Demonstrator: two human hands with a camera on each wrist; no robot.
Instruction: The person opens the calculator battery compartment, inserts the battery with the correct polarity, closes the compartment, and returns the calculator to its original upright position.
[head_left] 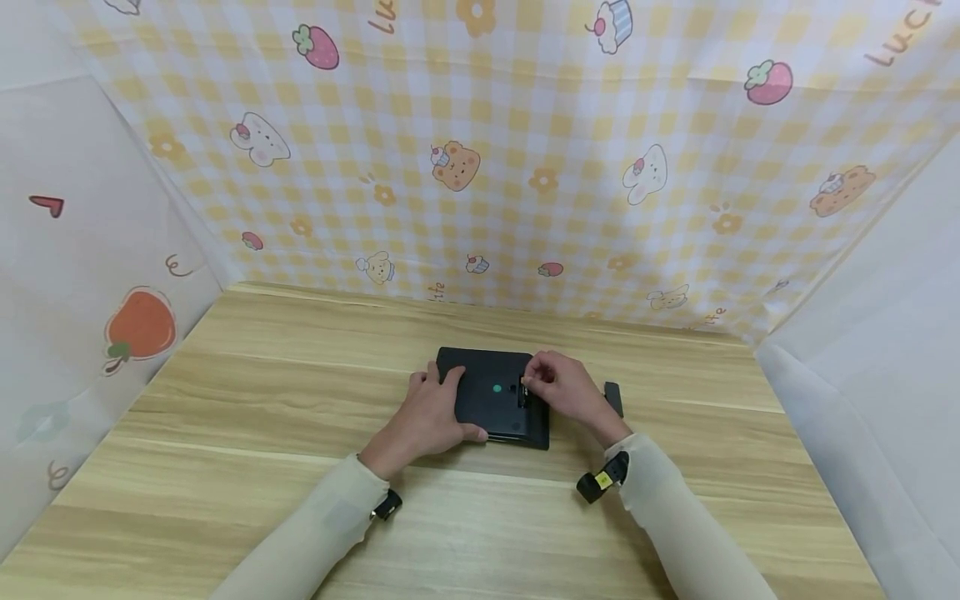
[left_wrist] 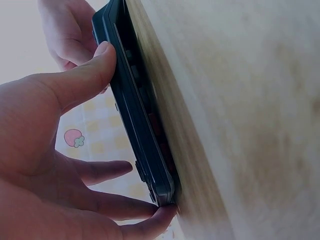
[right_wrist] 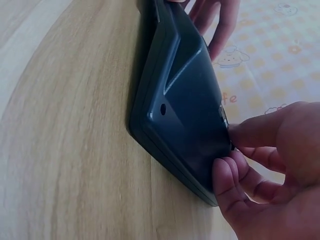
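Note:
A black calculator [head_left: 480,408] lies face down on the table, its keys showing along the underside in the left wrist view. My left hand [head_left: 431,417] grips it, thumb on the near edge and fingers spread over the far left side. On its back, right of a green dot, a small battery compartment [head_left: 522,397] is uncovered. My right hand [head_left: 566,385] pinches a small battery at this compartment, mostly hidden by the fingertips. In the right wrist view the thumb and fingers [right_wrist: 250,132] are bent close against the calculator's back.
A small dark cover piece [head_left: 613,398] lies on the wooden table [head_left: 300,400] just right of my right wrist. A yellow checked cloth [head_left: 495,100] hangs behind the table, with white sheets at both sides.

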